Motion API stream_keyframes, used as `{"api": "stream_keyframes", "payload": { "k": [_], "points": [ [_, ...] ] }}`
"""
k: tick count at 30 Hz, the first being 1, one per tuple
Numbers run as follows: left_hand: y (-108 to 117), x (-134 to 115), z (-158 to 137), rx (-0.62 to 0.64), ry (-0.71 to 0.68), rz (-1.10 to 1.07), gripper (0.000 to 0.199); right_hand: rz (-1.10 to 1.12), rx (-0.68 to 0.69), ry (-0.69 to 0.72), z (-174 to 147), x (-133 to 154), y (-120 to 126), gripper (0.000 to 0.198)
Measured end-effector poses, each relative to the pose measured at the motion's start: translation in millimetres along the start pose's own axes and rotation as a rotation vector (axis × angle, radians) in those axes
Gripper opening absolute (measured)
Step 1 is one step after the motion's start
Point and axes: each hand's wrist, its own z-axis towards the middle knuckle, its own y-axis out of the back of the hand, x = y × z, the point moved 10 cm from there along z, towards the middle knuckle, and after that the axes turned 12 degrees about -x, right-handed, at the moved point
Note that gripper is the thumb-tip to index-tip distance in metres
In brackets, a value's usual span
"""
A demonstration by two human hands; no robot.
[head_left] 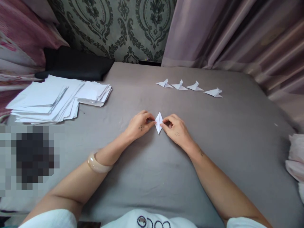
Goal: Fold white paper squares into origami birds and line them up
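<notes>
left hand and right hand: fingers pinch folded paper that we judge light, crushable, best held by its edges.

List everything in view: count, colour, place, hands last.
Paper diamond: one, white, centre
Paper figures: four, white, far side, right of centre
Loose paper: many, white, left side
Unclear item: one, black, behind loose paper
Cloth cover: one, grey, across surface
Curtain: one, purple, back right
Hanging cloth: one, mostly pink, back left
Patterned wall: one, grey-green, back
Strip: one, black, wall foot
Pale cloth: one, pink, right edge
Pixelated patch: one, dark and grey, left edge
Shirt: one, white, bottom edge
Bangle: one, cream, left arm
Left hand: one, bare, diamond's left edge
Right hand: one, bare, diamond's right edge
</notes>
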Motion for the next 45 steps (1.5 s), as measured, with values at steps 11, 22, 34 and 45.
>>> {"api": "stream_keyframes", "payload": {
  "k": [11, 22, 34, 45],
  "points": [
    [-7.6, 8.7, -2.4, -0.01, 0.159, -0.066, 0.006, -0.013, 0.049, -0.096, -0.8, -10.9, -5.8, 0.032],
    [-14.0, 0.9, -6.7, 0.077, 0.172, -0.336, 0.016, 0.096, 0.083, -0.2, -0.5, -17.1, -6.6, 0.037],
    [5.8, -10.5, 0.4, -0.1, 0.063, -0.552, 0.021, 0.37, 0.041, -0.153, 5.7, 0.5, 8.6, 0.015],
    [1.1, -46.9, -19.2, -0.044, -0.52, 0.203, 0.027, -0.37, 0.006, 0.486, -13.3, 39.5, 6.2, 0.035]
  ]
}}
